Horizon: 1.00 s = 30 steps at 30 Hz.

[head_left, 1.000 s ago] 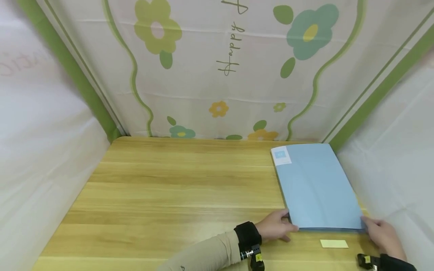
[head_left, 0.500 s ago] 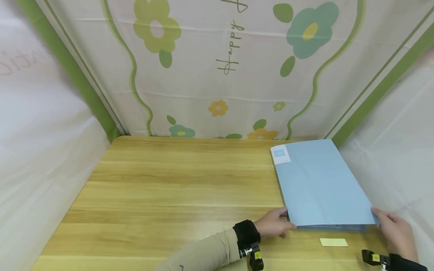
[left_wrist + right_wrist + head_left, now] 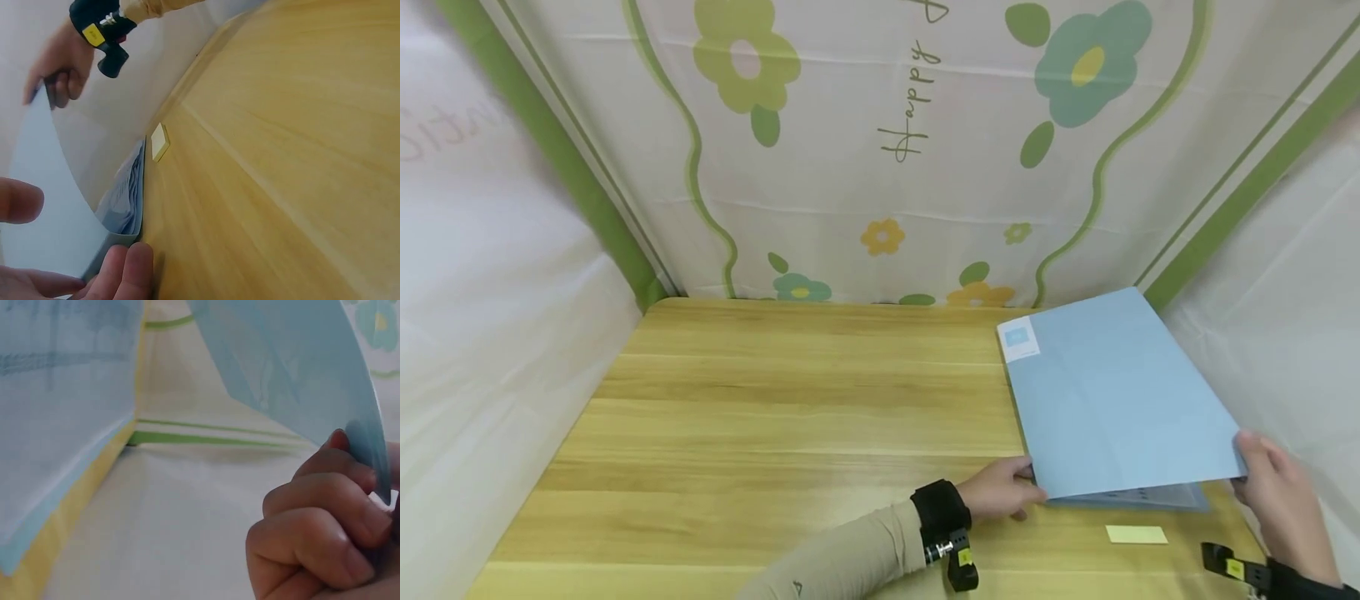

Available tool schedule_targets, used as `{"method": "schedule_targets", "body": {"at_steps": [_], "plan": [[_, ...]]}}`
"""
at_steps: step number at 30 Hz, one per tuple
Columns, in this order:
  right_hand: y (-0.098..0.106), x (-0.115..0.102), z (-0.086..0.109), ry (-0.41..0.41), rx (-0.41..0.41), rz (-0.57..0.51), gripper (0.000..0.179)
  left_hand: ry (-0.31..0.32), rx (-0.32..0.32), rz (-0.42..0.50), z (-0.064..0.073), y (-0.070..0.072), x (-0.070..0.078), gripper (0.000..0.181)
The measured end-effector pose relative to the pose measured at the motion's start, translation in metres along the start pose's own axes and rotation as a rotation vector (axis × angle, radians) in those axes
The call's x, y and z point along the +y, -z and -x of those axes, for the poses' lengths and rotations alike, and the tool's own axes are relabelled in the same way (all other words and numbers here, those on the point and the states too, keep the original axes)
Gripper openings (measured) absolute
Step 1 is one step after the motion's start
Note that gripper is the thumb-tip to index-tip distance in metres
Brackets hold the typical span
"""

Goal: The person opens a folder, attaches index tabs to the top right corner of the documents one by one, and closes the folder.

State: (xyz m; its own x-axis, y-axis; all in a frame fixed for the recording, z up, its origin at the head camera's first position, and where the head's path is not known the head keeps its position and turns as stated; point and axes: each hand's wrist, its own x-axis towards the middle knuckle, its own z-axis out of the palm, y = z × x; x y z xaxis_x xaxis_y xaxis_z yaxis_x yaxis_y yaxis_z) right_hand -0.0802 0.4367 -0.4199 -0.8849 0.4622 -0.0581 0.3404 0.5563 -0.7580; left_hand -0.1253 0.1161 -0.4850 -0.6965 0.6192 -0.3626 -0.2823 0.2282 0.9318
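Note:
A light blue folder (image 3: 1127,400) lies at the right of the table, its spine to the left with a white label (image 3: 1019,338). Its front cover is raised along the right side, and printed sheets (image 3: 125,194) show inside in the left wrist view. My right hand (image 3: 1285,508) pinches the cover's near right corner; in the right wrist view, curled fingers (image 3: 319,531) lie under that corner. With thumb above and fingers beside the spine, my left hand (image 3: 1000,489) grips the folder's near left corner.
A pad of pale yellow sticky notes (image 3: 1137,534) lies just in front of the folder. White cloth walls with green borders stand at the left, back and right of the wooden table (image 3: 790,417). The folder's far right corner is near the right wall (image 3: 1285,350).
My right hand has moved up and to the right, lifting the folder's cover away from the pages beneath. The left hand stays at the spine's near corner, shifting only slightly.

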Motion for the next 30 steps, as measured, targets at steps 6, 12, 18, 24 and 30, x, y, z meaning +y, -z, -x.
{"method": "schedule_targets", "body": {"at_steps": [6, 12, 18, 24, 30], "plan": [[0.003, -0.033, 0.012, 0.181, 0.025, 0.028, 0.049, 0.001, -0.015, -0.002, -0.002, 0.0, 0.001, 0.047], [-0.002, -0.067, 0.022, 0.388, 0.023, 0.006, 0.03, -0.001, -0.059, -0.014, -0.003, 0.005, 0.002, 0.055], [-0.017, -0.099, 0.029, 0.618, -0.003, 0.006, 0.021, -0.067, -0.063, -0.024, -0.003, 0.017, 0.001, 0.042], [-0.041, -0.126, 0.035, 0.735, -0.041, -0.006, 0.02, -0.092, 0.068, 0.04, -0.004, 0.056, 0.0, 0.063], [-0.064, -0.154, 0.04, 0.854, -0.089, 0.017, 0.027, -0.139, 0.188, 0.011, 0.009, 0.131, 0.01, 0.046]]}}
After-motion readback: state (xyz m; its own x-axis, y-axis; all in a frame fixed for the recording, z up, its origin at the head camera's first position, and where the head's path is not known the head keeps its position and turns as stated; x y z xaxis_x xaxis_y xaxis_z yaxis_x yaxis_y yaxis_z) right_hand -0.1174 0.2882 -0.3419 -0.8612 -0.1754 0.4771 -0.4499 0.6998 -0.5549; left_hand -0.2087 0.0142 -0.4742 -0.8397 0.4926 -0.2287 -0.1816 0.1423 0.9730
